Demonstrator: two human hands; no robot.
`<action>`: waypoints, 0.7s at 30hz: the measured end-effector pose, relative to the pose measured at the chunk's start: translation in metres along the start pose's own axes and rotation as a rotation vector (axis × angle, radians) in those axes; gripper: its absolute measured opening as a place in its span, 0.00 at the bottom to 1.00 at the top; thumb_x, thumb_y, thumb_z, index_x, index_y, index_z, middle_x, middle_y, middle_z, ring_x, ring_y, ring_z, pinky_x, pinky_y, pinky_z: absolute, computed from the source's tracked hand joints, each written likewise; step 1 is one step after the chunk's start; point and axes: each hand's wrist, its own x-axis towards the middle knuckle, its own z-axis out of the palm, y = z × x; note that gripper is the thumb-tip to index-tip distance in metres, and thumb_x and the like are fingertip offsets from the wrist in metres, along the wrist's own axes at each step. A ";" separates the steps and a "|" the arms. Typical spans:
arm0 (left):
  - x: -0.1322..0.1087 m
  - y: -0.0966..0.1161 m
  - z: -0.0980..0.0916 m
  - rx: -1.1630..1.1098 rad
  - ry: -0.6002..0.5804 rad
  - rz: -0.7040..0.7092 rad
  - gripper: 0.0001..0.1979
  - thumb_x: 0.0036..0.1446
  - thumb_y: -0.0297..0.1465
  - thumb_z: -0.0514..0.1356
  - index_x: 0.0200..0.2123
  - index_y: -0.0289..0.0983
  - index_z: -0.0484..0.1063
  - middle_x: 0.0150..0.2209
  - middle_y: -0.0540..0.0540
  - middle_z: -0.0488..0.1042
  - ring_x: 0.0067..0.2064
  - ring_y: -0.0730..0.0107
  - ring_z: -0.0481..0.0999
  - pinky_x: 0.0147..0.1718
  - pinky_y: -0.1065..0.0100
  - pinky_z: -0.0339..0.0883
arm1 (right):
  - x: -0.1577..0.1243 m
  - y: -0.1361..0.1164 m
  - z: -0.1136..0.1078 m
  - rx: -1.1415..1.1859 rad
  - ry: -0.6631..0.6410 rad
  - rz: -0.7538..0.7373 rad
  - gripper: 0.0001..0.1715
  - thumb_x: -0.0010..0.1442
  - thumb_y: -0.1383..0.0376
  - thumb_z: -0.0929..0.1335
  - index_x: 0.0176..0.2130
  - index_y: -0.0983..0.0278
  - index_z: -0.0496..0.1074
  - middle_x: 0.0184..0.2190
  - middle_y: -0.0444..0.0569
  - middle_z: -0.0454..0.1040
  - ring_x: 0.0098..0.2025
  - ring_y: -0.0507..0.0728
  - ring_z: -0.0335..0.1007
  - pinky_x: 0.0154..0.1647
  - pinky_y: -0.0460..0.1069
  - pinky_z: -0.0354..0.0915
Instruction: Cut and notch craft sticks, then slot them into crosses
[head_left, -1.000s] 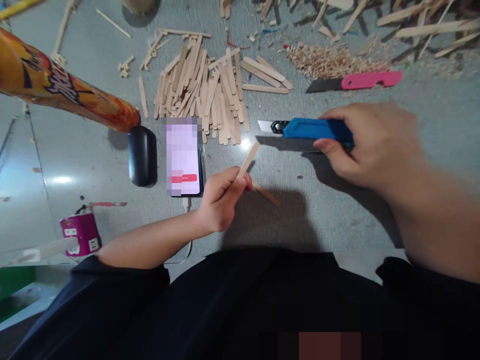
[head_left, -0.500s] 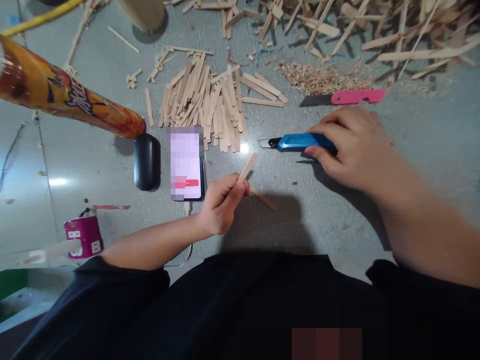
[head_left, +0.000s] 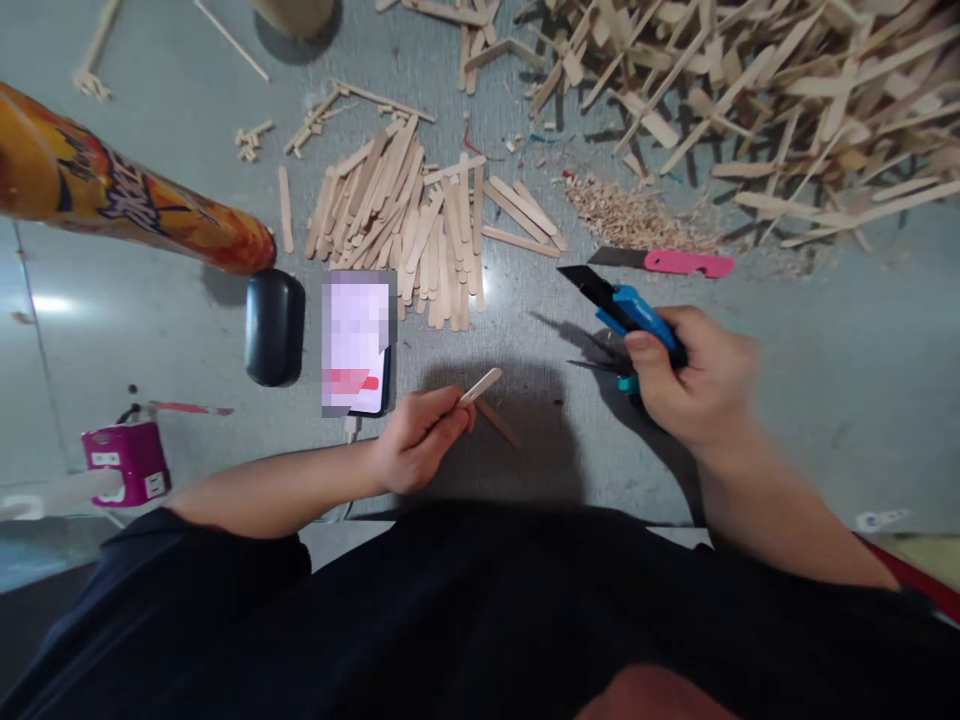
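Note:
My left hand (head_left: 416, 437) is closed round a flat wooden craft stick (head_left: 481, 385), which points up and to the right just above the grey floor. A second stick (head_left: 499, 423) lies on the floor right beside those fingers. My right hand (head_left: 694, 380) grips a blue utility knife (head_left: 626, 312), lifted off the floor, its dark blade end pointing up-left towards the stick pile. The two hands are about a hand's width apart.
A pile of craft sticks (head_left: 409, 225) lies ahead, with a phone (head_left: 356, 340) and a black case (head_left: 274, 325) to its left. A pink knife (head_left: 671, 262) and wood shavings (head_left: 630, 215) lie ahead right. An orange tube (head_left: 112, 200) lies far left, a magenta box (head_left: 124, 462) below it.
My right hand has picked the blue knife up off the floor and drawn it closer, blade now angled up-left. My left hand with the stick has come slightly nearer.

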 end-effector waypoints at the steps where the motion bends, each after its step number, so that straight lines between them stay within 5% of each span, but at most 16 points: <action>1: 0.000 -0.001 0.000 0.012 -0.002 0.002 0.18 0.85 0.34 0.57 0.37 0.39 0.73 0.25 0.53 0.68 0.24 0.75 0.62 0.23 0.70 0.54 | 0.001 -0.001 -0.001 0.031 -0.034 0.017 0.14 0.79 0.48 0.73 0.45 0.53 0.79 0.24 0.42 0.78 0.23 0.62 0.75 0.27 0.57 0.66; 15: 0.000 -0.029 0.009 0.134 0.047 0.031 0.32 0.85 0.57 0.56 0.35 0.39 0.75 0.27 0.50 0.73 0.28 0.71 0.70 0.30 0.68 0.67 | 0.014 0.005 0.004 0.311 -0.191 0.030 0.19 0.79 0.43 0.71 0.43 0.53 0.72 0.26 0.39 0.76 0.25 0.60 0.73 0.29 0.55 0.66; 21: 0.007 -0.027 0.009 0.170 0.060 0.038 0.32 0.84 0.59 0.57 0.35 0.39 0.74 0.27 0.51 0.72 0.28 0.72 0.67 0.31 0.67 0.64 | 0.016 0.000 0.001 0.409 -0.241 0.070 0.21 0.79 0.40 0.72 0.47 0.53 0.72 0.31 0.41 0.77 0.31 0.60 0.72 0.34 0.55 0.68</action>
